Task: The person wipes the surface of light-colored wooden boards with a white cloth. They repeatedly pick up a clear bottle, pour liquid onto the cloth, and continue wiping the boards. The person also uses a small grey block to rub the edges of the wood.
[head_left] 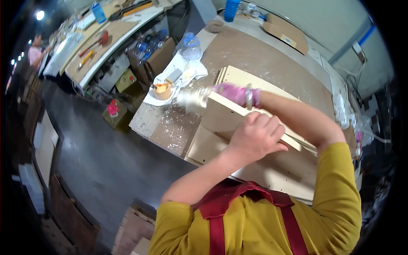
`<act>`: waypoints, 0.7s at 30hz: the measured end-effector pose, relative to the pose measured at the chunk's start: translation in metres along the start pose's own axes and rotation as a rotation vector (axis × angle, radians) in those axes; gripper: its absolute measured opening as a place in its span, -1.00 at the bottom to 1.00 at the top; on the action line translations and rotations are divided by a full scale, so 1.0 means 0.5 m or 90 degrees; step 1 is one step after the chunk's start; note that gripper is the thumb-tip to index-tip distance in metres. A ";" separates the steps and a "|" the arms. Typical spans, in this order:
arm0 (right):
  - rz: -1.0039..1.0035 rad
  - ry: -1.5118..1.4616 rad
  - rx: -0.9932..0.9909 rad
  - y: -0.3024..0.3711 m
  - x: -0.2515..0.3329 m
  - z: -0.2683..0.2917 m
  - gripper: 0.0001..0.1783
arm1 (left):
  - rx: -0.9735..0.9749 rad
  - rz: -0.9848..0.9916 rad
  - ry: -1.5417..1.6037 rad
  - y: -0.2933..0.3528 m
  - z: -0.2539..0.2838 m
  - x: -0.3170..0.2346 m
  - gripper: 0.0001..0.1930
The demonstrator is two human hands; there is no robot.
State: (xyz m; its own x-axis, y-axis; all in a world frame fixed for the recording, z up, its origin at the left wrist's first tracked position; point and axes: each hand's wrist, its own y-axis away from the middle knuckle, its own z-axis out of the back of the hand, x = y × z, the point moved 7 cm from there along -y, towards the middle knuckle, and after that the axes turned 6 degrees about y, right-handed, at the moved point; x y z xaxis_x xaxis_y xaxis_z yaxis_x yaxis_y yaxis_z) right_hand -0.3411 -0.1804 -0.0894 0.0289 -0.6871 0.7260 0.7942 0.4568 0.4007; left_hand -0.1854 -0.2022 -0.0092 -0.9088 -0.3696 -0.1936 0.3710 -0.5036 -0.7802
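**Bottle on board edge**

Right hand [240,94], pink-gloved, fingers clamped around a pale bottle [193,98], blurred, at the upright board's [225,112] top edge. Left hand [257,137] bare, fingers curled over that edge. Board likely stiff and light; bottle probably slick. Bench [255,55] edge near left; open room behind.

A dark grey concrete floor [106,161] fills the lower left of the frame, with a pale plain wall [323,21] across the upper right. A long white-edged brown workbench [106,40] runs toward the upper left, where a round bright ceiling lamp [40,15] glows.
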 end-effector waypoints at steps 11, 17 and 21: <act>0.098 -0.279 0.268 -0.033 0.023 -0.051 -0.59 | -0.178 -0.067 -0.039 0.023 -0.023 0.002 -0.84; 0.093 -0.165 0.236 -0.058 -0.019 -0.104 -0.64 | -0.226 -0.102 -0.043 0.043 -0.011 -0.011 -0.84; 0.298 -0.429 0.181 -0.013 0.071 0.126 -0.56 | -0.215 -0.080 -0.054 0.044 -0.019 -0.007 -0.78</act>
State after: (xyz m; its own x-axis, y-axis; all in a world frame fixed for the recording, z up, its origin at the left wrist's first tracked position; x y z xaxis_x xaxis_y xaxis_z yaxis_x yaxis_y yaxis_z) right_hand -0.3835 -0.1722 -0.0311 -0.1216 0.0474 0.9914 0.6064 0.7943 0.0364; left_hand -0.1757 -0.2047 -0.0313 -0.9188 -0.3921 -0.0451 0.1609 -0.2677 -0.9500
